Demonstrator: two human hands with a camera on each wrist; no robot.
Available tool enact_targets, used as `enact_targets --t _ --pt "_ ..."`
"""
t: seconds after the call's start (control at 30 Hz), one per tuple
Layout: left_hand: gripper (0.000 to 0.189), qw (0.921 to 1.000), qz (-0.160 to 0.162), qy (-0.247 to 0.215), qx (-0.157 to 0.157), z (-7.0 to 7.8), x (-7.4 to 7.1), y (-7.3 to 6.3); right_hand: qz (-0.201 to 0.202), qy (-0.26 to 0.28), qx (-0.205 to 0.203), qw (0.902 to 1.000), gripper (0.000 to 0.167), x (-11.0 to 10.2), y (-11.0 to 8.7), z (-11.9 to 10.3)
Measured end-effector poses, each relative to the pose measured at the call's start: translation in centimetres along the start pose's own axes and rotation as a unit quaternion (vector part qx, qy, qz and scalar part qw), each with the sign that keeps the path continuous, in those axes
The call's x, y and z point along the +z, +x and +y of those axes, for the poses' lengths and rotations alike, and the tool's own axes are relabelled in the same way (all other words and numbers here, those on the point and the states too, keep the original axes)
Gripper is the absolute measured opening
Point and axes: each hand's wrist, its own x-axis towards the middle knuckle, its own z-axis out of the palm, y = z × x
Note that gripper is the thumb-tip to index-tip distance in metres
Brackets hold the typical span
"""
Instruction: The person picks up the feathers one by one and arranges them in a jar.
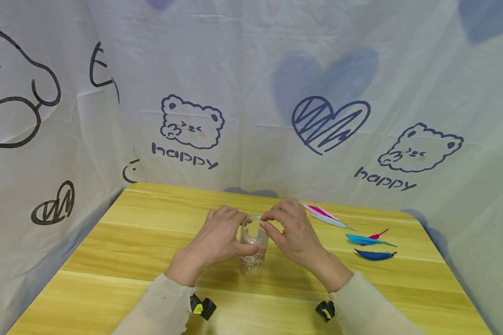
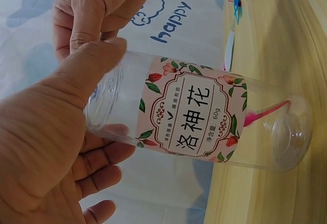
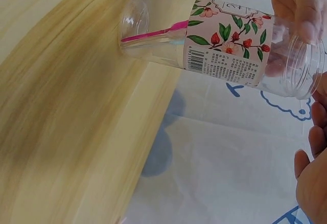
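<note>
A clear plastic jar (image 1: 251, 266) with a pink floral label (image 2: 191, 110) is upright, low over the wooden table. My left hand (image 1: 218, 237) grips it round the neck from the left, thumb across the near side. From the right, my right hand (image 1: 293, 228) pinches the jar's rim between thumb and forefinger. No lid covers the mouth. Inside the jar, a bright pink feather (image 3: 158, 31) shows its quill near the bottom, with a paler feather (image 3: 153, 41) beside it. The label hides their upper parts.
Right of my hands on the table (image 1: 151, 218) lie a dark blue feather (image 1: 375, 255), a light blue feather (image 1: 364, 239) over a magenta feather (image 1: 379, 233), a pale feather (image 1: 329, 220) and pink feathers (image 1: 320, 211). A printed cloth (image 1: 251, 153) hangs behind the table.
</note>
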Motion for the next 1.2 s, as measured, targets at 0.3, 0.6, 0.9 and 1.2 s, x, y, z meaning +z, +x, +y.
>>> enact_targets --t 0.3,0.6,0.9,1.2 --pt "0.068 1.0 0.005 -0.004 -0.003 -0.1 0.0 -0.1 0.01 -0.03 -0.006 0.9995 0.016 0.0 0.2 0.2" --pt "0.067 0.9999 0.005 -0.009 -0.009 -0.1 0.2 0.0 0.022 -0.068 0.032 0.9969 0.017 -1.2 -0.6 2.0" --pt "0.066 0.9999 0.008 -0.01 -0.01 -0.1 0.4 -0.1 0.015 -0.138 0.036 0.9896 0.022 -1.7 -3.0 5.1" --pt "0.067 0.9998 0.004 -0.017 -0.013 0.1 0.2 -0.1 -0.007 -0.167 0.059 0.9842 0.022 -3.2 -5.9 6.8"
